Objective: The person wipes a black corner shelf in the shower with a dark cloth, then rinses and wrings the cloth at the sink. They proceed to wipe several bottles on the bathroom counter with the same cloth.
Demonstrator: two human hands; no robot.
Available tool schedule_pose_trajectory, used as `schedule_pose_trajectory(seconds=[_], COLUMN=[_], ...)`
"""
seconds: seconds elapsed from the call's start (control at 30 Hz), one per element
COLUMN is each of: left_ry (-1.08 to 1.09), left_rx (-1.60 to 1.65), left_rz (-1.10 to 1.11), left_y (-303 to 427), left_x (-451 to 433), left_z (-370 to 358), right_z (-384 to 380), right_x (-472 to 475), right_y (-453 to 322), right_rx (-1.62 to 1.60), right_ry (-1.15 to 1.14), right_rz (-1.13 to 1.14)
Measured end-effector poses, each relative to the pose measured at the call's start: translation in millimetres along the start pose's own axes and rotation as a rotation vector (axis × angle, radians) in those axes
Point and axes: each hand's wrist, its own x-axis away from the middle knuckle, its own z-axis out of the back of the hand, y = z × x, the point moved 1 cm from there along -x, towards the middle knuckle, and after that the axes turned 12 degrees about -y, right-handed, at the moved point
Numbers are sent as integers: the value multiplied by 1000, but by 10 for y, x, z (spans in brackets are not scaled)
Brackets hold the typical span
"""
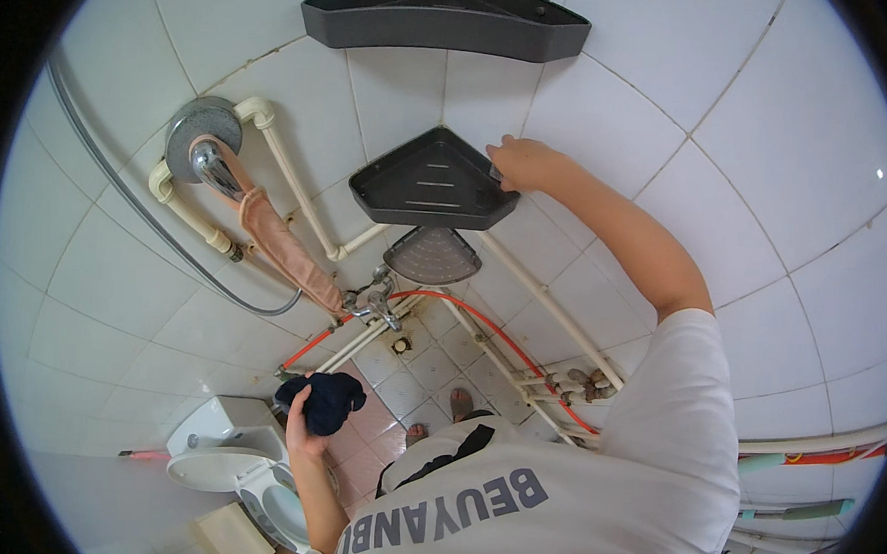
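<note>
A bunched dark navy cloth [326,403] is held in my left hand [306,423], low and left of my body. My right hand [521,165] reaches to the right end of a dark grey corner shelf [435,219] on the tiled wall; a small clear or greyish thing shows at its fingers, too small to name. The shelf's slotted tray bears nothing that I can see. A larger dark corner shelf [447,32] is fixed above, and a smaller translucent grey one [433,256] sits below.
Left are a chrome shower fitting [216,169], a pink cloth [285,249] hanging from it, a grey hose [156,220] and cream pipes. Below are a tap [383,309], a red hose [497,330] and valves [580,385]. A toilet [216,469] with raised lid stands lower left.
</note>
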Motion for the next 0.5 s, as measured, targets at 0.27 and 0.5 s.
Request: schedule_pose_trajectory(seconds=[0.27, 0.5], left_ry=[-44, -37], left_rx=[78, 42], left_rz=[66, -1], left_y=[98, 190], left_x=[-62, -48], left_z=[357, 389], right_z=[962, 1792], right_x=[1130, 1734], right_y=[-254, -174], right_rx=[-26, -33], right_ry=[-157, 83], right_rz=[-36, -48])
